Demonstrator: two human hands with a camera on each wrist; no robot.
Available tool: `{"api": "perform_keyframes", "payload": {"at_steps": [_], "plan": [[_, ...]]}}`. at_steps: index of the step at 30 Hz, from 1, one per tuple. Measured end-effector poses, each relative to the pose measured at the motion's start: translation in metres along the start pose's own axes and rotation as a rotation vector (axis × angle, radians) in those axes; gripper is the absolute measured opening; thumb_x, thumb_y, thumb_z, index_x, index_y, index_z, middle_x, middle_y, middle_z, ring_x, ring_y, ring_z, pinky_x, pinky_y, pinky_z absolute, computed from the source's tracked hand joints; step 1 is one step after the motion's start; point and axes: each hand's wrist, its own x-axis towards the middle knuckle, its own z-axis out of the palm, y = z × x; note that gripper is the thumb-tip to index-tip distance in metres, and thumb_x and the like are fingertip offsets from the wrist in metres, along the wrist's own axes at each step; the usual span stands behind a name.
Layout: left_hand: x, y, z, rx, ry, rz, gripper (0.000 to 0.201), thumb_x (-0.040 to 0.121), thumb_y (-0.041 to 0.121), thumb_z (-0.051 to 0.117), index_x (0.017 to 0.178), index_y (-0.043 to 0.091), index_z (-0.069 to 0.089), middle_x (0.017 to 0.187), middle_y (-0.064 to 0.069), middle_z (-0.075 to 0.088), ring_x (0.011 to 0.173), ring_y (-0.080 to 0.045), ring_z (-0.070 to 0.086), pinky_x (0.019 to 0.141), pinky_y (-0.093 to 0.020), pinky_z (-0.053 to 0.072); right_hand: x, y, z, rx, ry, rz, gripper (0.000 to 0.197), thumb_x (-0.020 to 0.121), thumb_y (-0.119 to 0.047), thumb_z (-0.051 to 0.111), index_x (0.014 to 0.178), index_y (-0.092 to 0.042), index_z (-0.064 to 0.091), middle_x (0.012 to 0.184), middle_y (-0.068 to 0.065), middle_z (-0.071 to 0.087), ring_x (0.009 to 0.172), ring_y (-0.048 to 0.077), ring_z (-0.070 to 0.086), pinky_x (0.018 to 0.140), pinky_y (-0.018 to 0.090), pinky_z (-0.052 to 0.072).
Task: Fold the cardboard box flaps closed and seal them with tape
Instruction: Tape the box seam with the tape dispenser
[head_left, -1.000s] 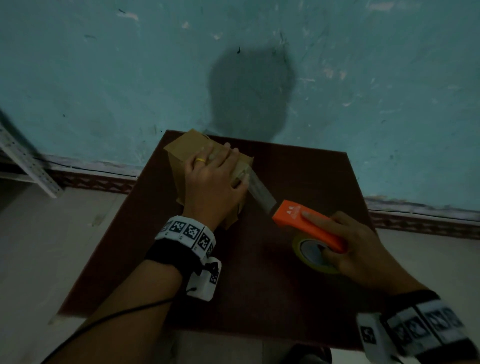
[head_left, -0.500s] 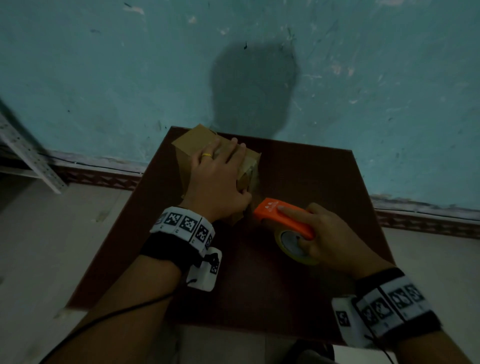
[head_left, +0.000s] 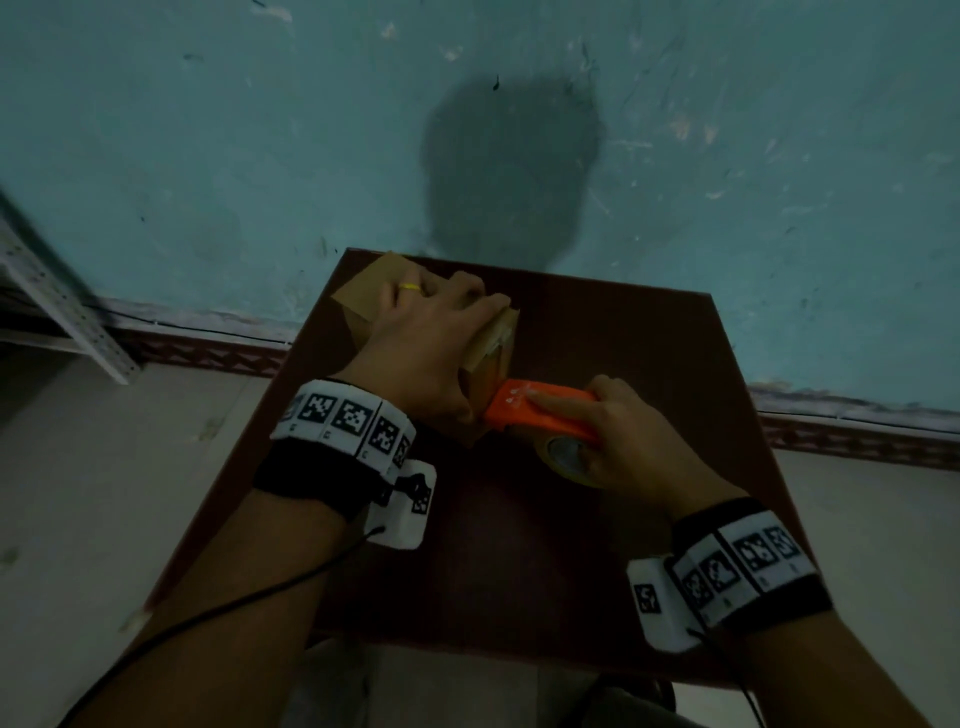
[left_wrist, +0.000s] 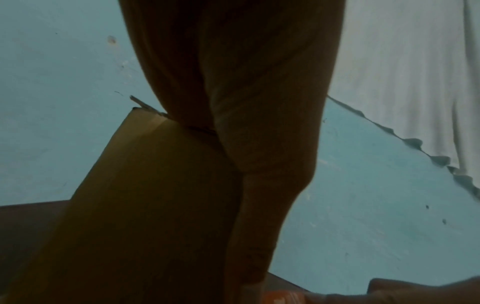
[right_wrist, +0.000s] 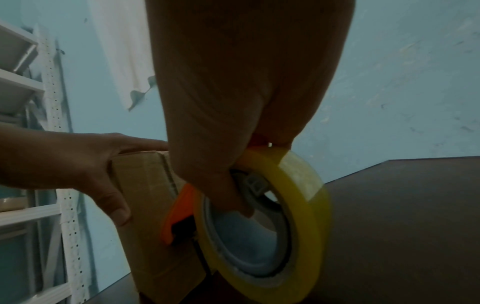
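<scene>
A small brown cardboard box (head_left: 363, 293) stands on the dark table (head_left: 597, 338) near its far left corner. My left hand (head_left: 431, 338) lies over the box top, fingers across it and thumb down the near side, holding it. Clear tape (head_left: 496, 340) runs from the top over the right edge. My right hand (head_left: 618, 441) grips an orange tape dispenser (head_left: 540, 413) with a yellow-tinted roll (right_wrist: 301, 205). The dispenser's front presses against the box's right side (right_wrist: 150, 205). In the left wrist view the box (left_wrist: 145, 205) sits under my palm.
A teal wall (head_left: 519, 130) rises right behind the table. White metal shelving (head_left: 57, 306) stands on the left, also in the right wrist view as shelving (right_wrist: 52, 144). The near and right parts of the table hold nothing else. Pale floor (head_left: 104, 493) lies on both sides.
My right hand brought the dispenser leftward from mid-table to the box's side, laying the stretched tape down over the edge. The left hand stayed on top of the box.
</scene>
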Motion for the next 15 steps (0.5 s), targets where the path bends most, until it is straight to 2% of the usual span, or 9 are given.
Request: {"api": "perform_keyframes", "payload": {"at_steps": [2, 5, 7, 9, 13, 15], "plan": [[-0.003, -0.004, -0.001, -0.034, 0.027, 0.019, 0.132, 0.045, 0.061, 0.092, 0.156, 0.043, 0.022, 0.157, 0.009, 0.027, 0.142, -0.040, 0.034, 0.109, -0.064, 0.030, -0.001, 0.002, -0.005, -0.031, 0.014, -0.009, 0.074, 0.096, -0.042, 0.066, 0.160, -0.051, 0.030, 0.124, 0.001, 0.044, 0.110, 0.017, 0.044, 0.087, 0.029, 0.042], [-0.007, -0.012, -0.001, -0.160, 0.100, 0.044, 0.127, 0.048, 0.056, 0.093, 0.155, 0.038, 0.027, 0.162, 0.011, 0.031, 0.156, -0.033, 0.019, 0.115, -0.065, 0.025, -0.004, 0.006, -0.010, -0.046, 0.102, -0.002, 0.073, 0.094, -0.046, 0.065, 0.159, -0.051, 0.033, 0.128, 0.005, 0.048, 0.112, 0.020, 0.046, 0.095, 0.037, 0.048], [-0.008, -0.017, -0.004, -0.276, 0.171, 0.056, 0.118, 0.050, 0.054, 0.090, 0.151, 0.032, 0.033, 0.156, 0.004, 0.041, 0.151, -0.029, 0.033, 0.115, -0.063, 0.031, -0.005, 0.007, -0.011, -0.041, 0.180, -0.010, 0.074, 0.093, -0.043, 0.069, 0.158, -0.051, 0.035, 0.125, 0.006, 0.050, 0.107, 0.021, 0.047, 0.092, 0.041, 0.051], [-0.008, -0.021, -0.005, -0.319, 0.262, 0.080, 0.111, 0.051, 0.055, 0.086, 0.148, 0.027, 0.039, 0.148, -0.002, 0.050, 0.139, -0.028, 0.047, 0.112, -0.058, 0.038, -0.004, 0.007, -0.011, -0.051, 0.236, -0.020, 0.075, 0.092, -0.041, 0.071, 0.158, -0.049, 0.036, 0.125, 0.008, 0.049, 0.106, 0.022, 0.047, 0.091, 0.040, 0.050], [-0.015, -0.028, 0.002, -0.361, 0.342, 0.118, 0.117, 0.058, 0.043, 0.090, 0.159, 0.026, 0.034, 0.148, -0.006, 0.045, 0.138, -0.028, 0.041, 0.114, -0.047, 0.035, -0.003, 0.002, -0.012, -0.081, 0.254, 0.000, 0.082, 0.088, -0.060, 0.063, 0.161, -0.049, 0.026, 0.133, 0.006, 0.041, 0.112, 0.019, 0.043, 0.095, 0.034, 0.044], [-0.020, -0.030, 0.009, -0.409, 0.380, 0.137, 0.108, 0.060, 0.035, 0.091, 0.154, 0.022, 0.041, 0.147, -0.006, 0.044, 0.138, -0.025, 0.041, 0.114, -0.045, 0.036, -0.003, -0.002, -0.011, -0.091, 0.287, -0.006, 0.077, 0.089, -0.064, 0.053, 0.160, -0.049, 0.029, 0.132, 0.005, 0.043, 0.111, 0.018, 0.044, 0.094, 0.034, 0.046]]}}
